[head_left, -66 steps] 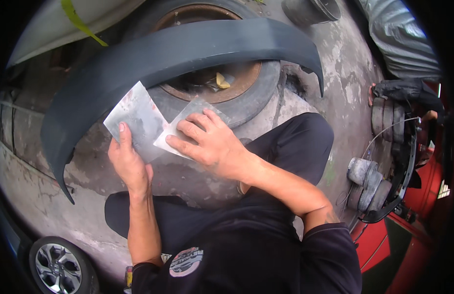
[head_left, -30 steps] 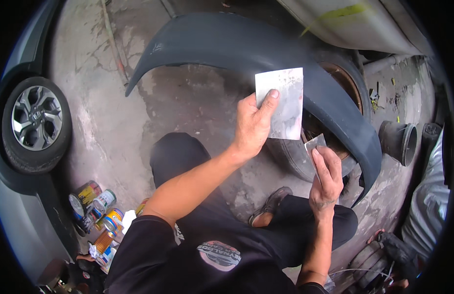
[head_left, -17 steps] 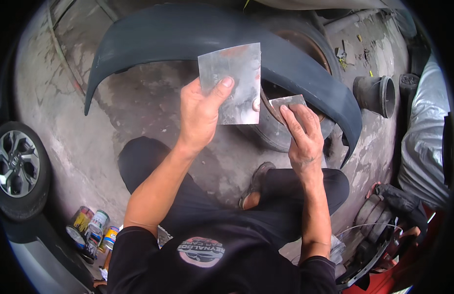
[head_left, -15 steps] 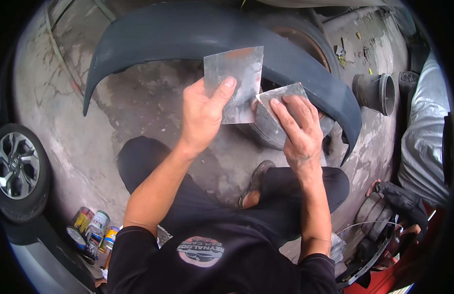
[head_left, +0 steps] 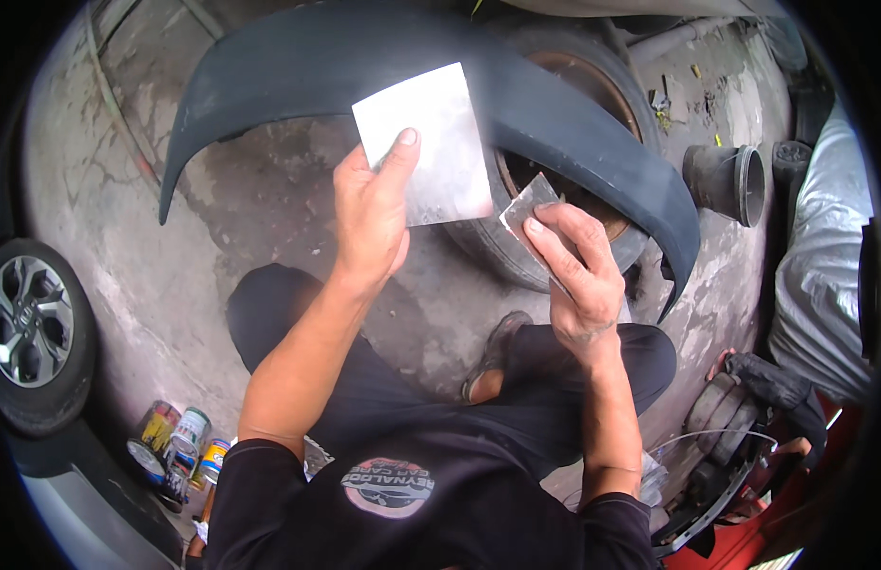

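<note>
Okay, on my feed the left hand (head_left: 372,218) has thumb and fingers clamped on a pale sheet (head_left: 448,157) at its left edge, held up; looks light, thin, stiffish, maybe slick, so I'd pinch edges. Right hand (head_left: 585,266) fingers clamp a smaller grey plate (head_left: 533,199), just beside it, probably rigid. Beyond: dark curved panel (head_left: 341,62) over a tire (head_left: 488,253), stained concrete floor (head_left: 165,313), black bucket (head_left: 714,182) farther right.
</note>
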Demonstrator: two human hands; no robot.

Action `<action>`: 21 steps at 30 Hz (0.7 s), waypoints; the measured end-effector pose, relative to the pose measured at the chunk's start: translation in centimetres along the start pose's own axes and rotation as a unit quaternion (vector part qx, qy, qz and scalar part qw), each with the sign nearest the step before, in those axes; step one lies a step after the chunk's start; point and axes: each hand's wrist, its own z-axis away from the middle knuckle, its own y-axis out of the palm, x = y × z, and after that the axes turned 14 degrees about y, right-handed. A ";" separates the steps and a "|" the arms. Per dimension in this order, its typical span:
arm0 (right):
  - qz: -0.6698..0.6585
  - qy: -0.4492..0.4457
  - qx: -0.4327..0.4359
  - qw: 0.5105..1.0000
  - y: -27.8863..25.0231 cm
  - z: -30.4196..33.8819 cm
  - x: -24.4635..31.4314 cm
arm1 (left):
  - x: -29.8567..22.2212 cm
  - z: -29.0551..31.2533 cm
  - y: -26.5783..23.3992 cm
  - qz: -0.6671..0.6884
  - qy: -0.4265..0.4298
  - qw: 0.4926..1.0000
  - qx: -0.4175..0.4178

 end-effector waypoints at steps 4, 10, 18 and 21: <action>0.042 -0.015 0.007 0.999 2.0 0.1 0.0 | 0.1 0.8 0.4 0.075 -0.149 0.985 -0.040; 0.147 0.015 0.005 0.989 0.5 0.8 -2.6 | -2.1 0.3 0.3 0.049 -0.069 0.995 0.055; 0.122 -0.011 0.017 0.992 2.5 -1.2 0.0 | -0.3 0.5 0.0 -0.081 0.024 0.994 0.065; 0.134 -0.006 0.055 0.989 2.3 0.1 -0.4 | -0.1 0.0 -0.2 -0.055 0.034 0.998 0.022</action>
